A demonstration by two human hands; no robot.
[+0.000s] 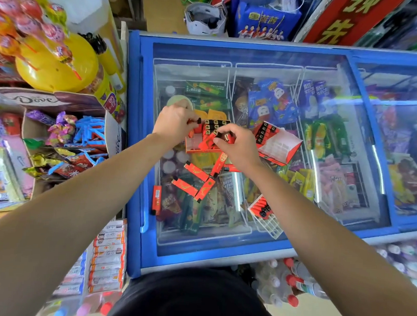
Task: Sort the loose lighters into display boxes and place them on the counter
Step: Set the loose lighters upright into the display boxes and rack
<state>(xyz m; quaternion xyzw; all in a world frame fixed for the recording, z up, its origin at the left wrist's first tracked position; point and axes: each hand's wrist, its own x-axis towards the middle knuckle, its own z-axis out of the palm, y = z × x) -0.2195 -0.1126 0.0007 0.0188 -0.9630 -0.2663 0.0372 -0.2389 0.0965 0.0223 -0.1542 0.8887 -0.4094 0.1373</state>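
Observation:
Both hands work over a red display box (195,142) that rests on the glass lid of a blue freezer (141,135). My left hand (176,124) pinches a red lighter (196,121) with a black cap at the box's far left corner. My right hand (237,146) grips another red lighter (209,140), tilted into the box. A row of lighters stands along the box's far side. Several loose red lighters (196,179) lie on the glass nearer me. One more lighter (156,199) lies on the freezer's left frame.
A second display box (279,146), part filled, stands open to the right. A white divider tray (266,215) with some lighters lies nearer me on the glass. A candy shelf (59,135) with a lollipop stand flanks the left. Water bottles (293,280) sit on the floor.

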